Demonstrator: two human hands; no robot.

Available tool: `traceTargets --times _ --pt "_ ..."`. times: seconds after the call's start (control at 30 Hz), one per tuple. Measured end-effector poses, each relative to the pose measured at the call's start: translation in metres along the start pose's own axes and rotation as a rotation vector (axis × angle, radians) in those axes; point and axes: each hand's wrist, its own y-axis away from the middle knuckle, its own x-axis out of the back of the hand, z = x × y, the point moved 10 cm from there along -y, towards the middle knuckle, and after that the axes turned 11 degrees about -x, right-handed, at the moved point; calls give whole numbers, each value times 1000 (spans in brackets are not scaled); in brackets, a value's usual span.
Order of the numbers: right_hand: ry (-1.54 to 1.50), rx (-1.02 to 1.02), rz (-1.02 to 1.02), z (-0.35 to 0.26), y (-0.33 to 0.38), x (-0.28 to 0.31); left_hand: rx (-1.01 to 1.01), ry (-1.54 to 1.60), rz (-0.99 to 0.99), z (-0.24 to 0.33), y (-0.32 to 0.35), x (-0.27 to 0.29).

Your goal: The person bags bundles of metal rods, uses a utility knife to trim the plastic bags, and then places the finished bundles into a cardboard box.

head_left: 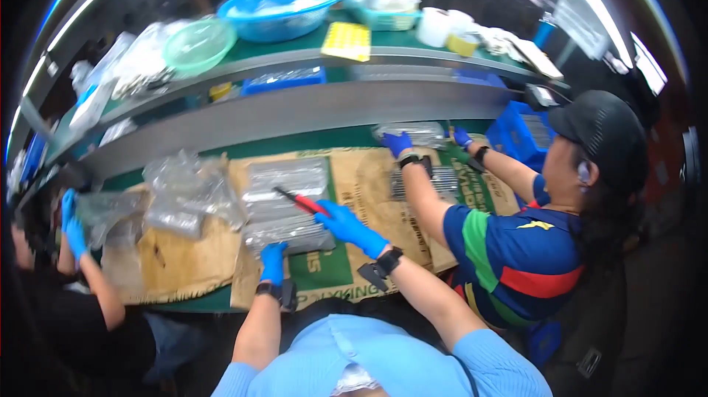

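Note:
My right hand (346, 227), in a blue glove, is closed around a slim red tool (304, 203) with a dark tip. Its exact kind is too blurred to tell. The tool slants up and left over bundles of grey strips in clear plastic. One bundle (284, 175) lies farther off and another bundle (295, 235) nearer me. At the near left corner of the closer bundle is my left hand (273, 263), also gloved in blue. Its fingers lie stretched against the plastic, holding nothing that I can see. Brown printed sacking (361, 198) lies under the bundles.
On the right, a co-worker's gloved hands (398, 143) handle another wrapped bundle (417, 134) beside a blue crate (518, 128). Another person's gloved hands (72, 224) are at the left. Crumpled clear bags (188, 183) lie between. A shelf (280, 50) with basins spans the back.

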Motion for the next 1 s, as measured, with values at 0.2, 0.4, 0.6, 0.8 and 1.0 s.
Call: traceTargets --times 0.2,0.4,0.6,0.8,1.0 --pt "-533 -321 -53 10 20 16 -37 -205 116 36 20 -17" --pt "-495 -409 -41 23 26 12 -41 -212 88 52 22 -1" --pt "-386 -543 -43 60 31 3 53 -306 135 38 28 3" --pt "-290 -442 -149 50 19 -21 88 65 115 32 22 -4" --pt "93 96 -97 13 14 -27 215 261 23 32 27 -17"
